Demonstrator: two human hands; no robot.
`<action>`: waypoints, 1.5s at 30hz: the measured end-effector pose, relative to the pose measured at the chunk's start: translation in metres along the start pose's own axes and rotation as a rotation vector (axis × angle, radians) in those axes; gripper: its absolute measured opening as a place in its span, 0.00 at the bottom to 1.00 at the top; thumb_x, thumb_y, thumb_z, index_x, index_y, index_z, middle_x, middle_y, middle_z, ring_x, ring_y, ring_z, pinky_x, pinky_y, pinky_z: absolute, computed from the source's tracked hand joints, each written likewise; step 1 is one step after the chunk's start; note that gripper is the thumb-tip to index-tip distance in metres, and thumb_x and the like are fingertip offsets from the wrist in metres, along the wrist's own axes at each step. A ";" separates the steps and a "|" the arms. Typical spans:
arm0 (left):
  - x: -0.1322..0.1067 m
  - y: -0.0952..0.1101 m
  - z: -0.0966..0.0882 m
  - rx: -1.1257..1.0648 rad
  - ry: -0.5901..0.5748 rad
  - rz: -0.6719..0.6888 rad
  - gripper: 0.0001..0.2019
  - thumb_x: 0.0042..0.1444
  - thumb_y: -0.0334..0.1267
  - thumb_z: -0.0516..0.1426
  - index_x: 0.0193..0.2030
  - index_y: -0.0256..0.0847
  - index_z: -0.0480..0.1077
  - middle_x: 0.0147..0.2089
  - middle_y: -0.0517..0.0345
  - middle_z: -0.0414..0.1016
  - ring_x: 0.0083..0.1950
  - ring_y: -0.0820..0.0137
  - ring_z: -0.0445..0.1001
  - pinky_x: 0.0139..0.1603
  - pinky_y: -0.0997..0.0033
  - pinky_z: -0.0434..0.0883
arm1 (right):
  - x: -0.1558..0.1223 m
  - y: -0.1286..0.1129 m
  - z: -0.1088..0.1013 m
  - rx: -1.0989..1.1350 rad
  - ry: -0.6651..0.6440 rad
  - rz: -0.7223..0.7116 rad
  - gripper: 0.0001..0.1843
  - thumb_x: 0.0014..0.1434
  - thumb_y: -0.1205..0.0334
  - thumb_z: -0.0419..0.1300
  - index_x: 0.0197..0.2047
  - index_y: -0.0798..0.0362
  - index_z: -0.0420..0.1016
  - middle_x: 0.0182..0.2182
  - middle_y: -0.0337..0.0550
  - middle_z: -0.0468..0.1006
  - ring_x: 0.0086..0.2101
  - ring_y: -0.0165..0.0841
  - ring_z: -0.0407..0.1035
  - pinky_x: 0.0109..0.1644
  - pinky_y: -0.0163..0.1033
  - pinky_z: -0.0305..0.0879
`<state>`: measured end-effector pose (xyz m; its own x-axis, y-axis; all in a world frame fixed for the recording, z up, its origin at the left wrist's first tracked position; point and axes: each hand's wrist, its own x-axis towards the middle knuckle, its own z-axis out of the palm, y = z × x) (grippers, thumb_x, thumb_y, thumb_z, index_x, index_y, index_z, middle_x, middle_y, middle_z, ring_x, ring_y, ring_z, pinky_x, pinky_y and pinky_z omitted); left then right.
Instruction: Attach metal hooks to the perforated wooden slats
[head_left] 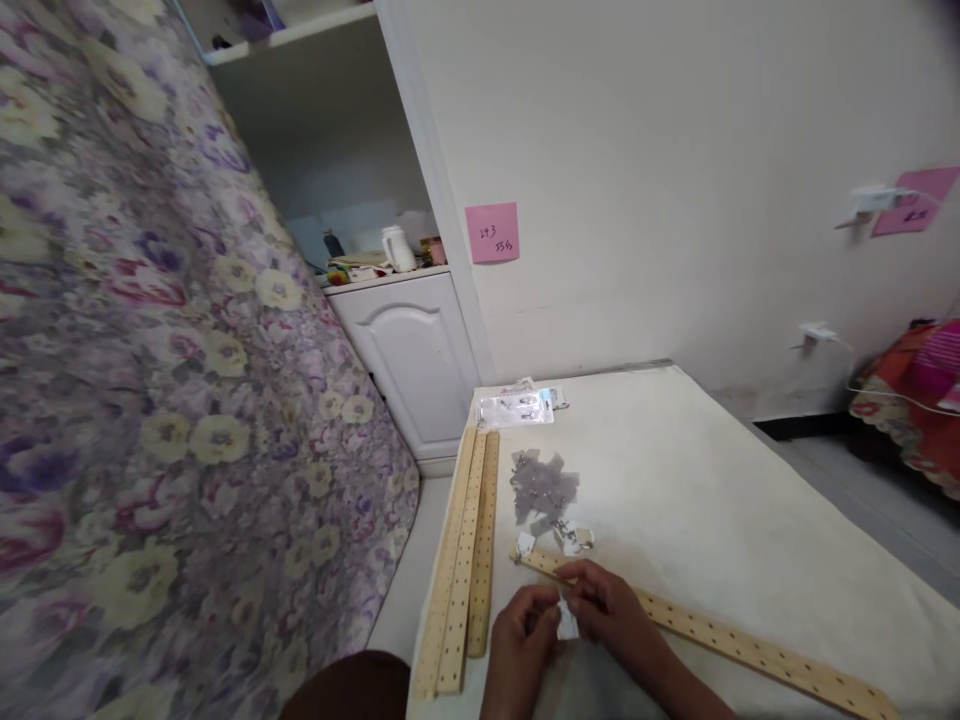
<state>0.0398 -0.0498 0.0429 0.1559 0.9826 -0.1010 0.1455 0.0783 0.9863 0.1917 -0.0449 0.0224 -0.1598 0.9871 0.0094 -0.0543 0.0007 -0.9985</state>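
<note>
A small white card (568,622) is pinched between my two hands near the front of the table. My left hand (523,632) is closed at its left edge. From the right, my right hand (600,600) grips it with bent fingers; whatever small part sits at the fingertips is too small to make out. Just beyond the hands a long wooden strip with holes (720,640) lies slantwise, partly covered by my right hand. At its far end hangs a white tag (525,545) with a small metal piece. Another card with metal bits (577,540) lies close by.
Several perforated wooden strips (466,560) lie along the left edge of the cream-covered table (675,480). Behind the hands is a pile of small grey plastic bags (544,485). Clear packets (516,407) lie at the far edge. A floral curtain (225,420) hangs at left.
</note>
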 end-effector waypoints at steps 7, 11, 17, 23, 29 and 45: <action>0.008 -0.019 0.001 -0.110 -0.039 -0.117 0.15 0.42 0.48 0.63 0.25 0.41 0.64 0.13 0.67 0.65 0.14 0.77 0.60 0.17 0.78 0.57 | -0.002 -0.005 0.003 -0.218 0.057 -0.026 0.06 0.52 0.65 0.55 0.34 0.52 0.71 0.19 0.31 0.69 0.22 0.29 0.65 0.28 0.33 0.59; 0.014 -0.026 -0.002 -0.131 0.019 -0.127 0.16 0.41 0.49 0.63 0.24 0.41 0.64 0.13 0.68 0.65 0.15 0.77 0.61 0.17 0.79 0.56 | 0.009 -0.012 -0.009 -0.497 0.205 -0.190 0.08 0.55 0.65 0.53 0.35 0.51 0.74 0.31 0.40 0.76 0.33 0.35 0.70 0.39 0.38 0.64; 0.021 -0.043 -0.007 -0.250 0.054 -0.150 0.21 0.38 0.56 0.63 0.24 0.42 0.63 0.11 0.69 0.64 0.13 0.79 0.56 0.15 0.80 0.52 | 0.050 -0.010 -0.010 -0.861 0.295 -0.319 0.14 0.51 0.69 0.57 0.42 0.49 0.75 0.47 0.48 0.71 0.47 0.41 0.64 0.51 0.44 0.61; 0.023 -0.055 -0.008 -0.250 0.051 -0.160 0.23 0.38 0.59 0.63 0.25 0.42 0.62 0.11 0.69 0.64 0.12 0.80 0.55 0.15 0.80 0.48 | 0.068 -0.003 0.003 -1.006 0.364 -0.195 0.10 0.48 0.70 0.56 0.36 0.50 0.70 0.39 0.45 0.71 0.40 0.39 0.66 0.42 0.40 0.61; 0.025 -0.057 -0.008 -0.254 0.057 -0.158 0.24 0.36 0.60 0.63 0.24 0.42 0.62 0.11 0.69 0.63 0.12 0.80 0.54 0.15 0.80 0.48 | 0.067 0.000 -0.014 -1.075 0.420 -0.230 0.12 0.47 0.76 0.51 0.32 0.51 0.67 0.35 0.43 0.70 0.37 0.35 0.65 0.40 0.36 0.59; 0.021 -0.049 -0.006 -0.247 0.086 -0.168 0.22 0.37 0.58 0.63 0.25 0.42 0.62 0.11 0.69 0.63 0.13 0.79 0.54 0.16 0.80 0.50 | 0.048 -0.015 -0.046 -1.016 0.331 -0.223 0.13 0.53 0.70 0.53 0.39 0.49 0.75 0.37 0.45 0.73 0.40 0.38 0.65 0.45 0.40 0.59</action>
<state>0.0304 -0.0319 -0.0072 0.0649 0.9621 -0.2647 -0.0808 0.2695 0.9596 0.2303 0.0101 0.0353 0.0342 0.9425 0.3324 0.8149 0.1662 -0.5553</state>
